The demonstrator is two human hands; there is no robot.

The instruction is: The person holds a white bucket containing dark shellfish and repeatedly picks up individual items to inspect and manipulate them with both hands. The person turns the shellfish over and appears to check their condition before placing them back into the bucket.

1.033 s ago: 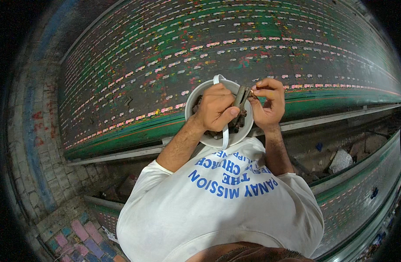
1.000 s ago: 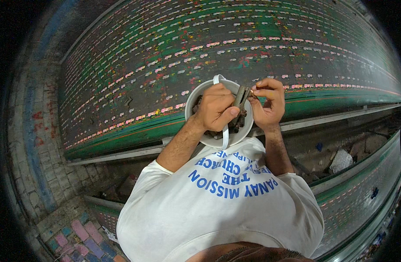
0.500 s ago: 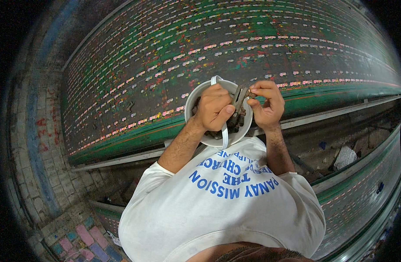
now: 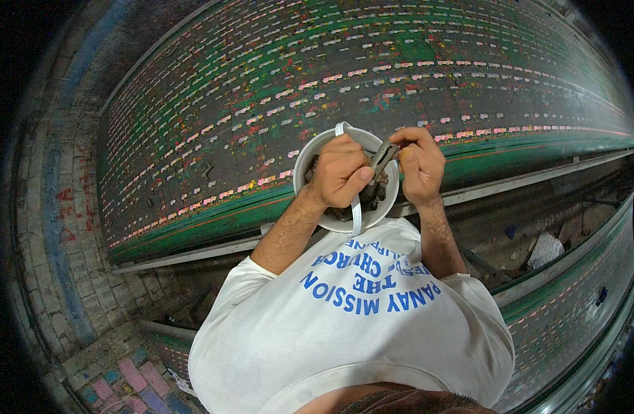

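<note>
My left hand [image 4: 341, 172] is closed around the white strap handle [image 4: 356, 210] of a small white bucket [image 4: 308, 155], held in front of my chest. Dark lumps [image 4: 372, 196] lie inside it. At the bucket's right rim, the fingers of my right hand [image 4: 420, 162] pinch a dark grey elongated piece [image 4: 384, 155]. Part of the bucket's contents is hidden under my left hand.
A wide dark sloping board [image 4: 275, 103] with long rows of small pink, white and green marks stretches in front of me. A pale metal rail [image 4: 524, 181] runs along its lower edge. Brick paving [image 4: 68, 276] lies at left, a second board [image 4: 572, 303] at right.
Almost nothing differs. Both hands stay at the bucket, and the view has shifted only slightly.
</note>
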